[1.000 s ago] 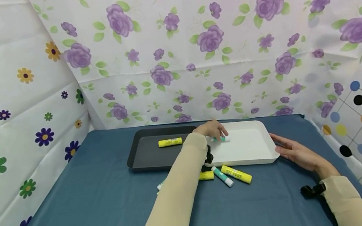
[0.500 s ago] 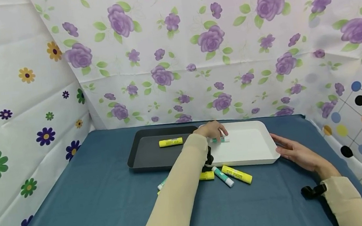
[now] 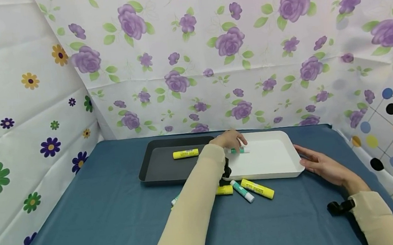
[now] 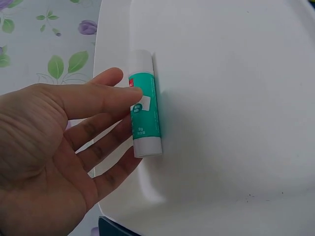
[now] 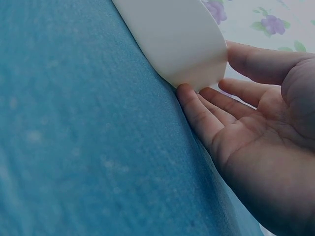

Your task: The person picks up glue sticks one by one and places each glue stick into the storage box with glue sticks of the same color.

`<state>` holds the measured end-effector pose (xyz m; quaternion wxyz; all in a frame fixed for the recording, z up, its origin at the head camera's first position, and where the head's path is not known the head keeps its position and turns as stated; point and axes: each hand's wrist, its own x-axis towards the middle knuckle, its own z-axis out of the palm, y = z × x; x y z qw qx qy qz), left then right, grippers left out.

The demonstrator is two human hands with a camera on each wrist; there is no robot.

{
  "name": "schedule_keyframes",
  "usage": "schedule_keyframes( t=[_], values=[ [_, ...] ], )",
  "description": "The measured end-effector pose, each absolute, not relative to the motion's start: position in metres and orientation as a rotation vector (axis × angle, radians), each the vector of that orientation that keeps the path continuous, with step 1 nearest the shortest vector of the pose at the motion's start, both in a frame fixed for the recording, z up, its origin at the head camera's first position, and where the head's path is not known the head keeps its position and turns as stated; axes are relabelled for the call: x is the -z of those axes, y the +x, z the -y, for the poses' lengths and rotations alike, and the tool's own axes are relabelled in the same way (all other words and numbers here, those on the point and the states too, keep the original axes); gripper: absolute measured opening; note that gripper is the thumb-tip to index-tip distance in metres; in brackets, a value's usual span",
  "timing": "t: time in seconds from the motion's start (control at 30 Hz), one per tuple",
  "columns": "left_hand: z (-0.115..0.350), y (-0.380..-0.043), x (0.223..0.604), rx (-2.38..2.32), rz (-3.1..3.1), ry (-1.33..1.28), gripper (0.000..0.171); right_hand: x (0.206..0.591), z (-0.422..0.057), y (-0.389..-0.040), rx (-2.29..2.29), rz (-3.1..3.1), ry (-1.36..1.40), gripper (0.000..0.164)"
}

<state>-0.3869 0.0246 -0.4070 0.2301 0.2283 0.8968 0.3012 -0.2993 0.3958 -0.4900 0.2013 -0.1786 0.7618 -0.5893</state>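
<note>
A green-and-white glue stick (image 4: 147,120) lies in the left part of the white tray (image 3: 267,159). My left hand (image 3: 228,140) is over it. In the left wrist view the thumb overlaps the stick's edge, the fingers spread loosely along its side, and the index fingertip stands apart from it. Whether the other fingertips touch it is hard to tell. My right hand (image 3: 325,167) touches the outside of the white tray's right end near its front corner, fingers fairly straight, as the right wrist view shows of the tray wall (image 5: 182,44).
Left of the white tray is a dark grey tray (image 3: 162,169) with a yellow glue stick (image 3: 185,154) in it. In front lie a green glue stick (image 3: 242,191), a yellow one (image 3: 257,188) and others partly behind the left sleeve (image 3: 190,210). A blue cloth (image 3: 96,226) covers the table.
The left fingers have shifted slightly at the green glue stick, whose green label shows more clearly now. My right hand stays at the white tray's end.
</note>
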Motion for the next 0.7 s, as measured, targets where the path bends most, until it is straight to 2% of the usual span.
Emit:
schedule_keyframes(
  t=[0.7],
  values=[
    [0.004,-0.398,0.393,-0.934,-2.473,0.812,0.032,0.491,-0.396,-0.299,1.629,-2.147,-0.506,0.07]
  ],
)
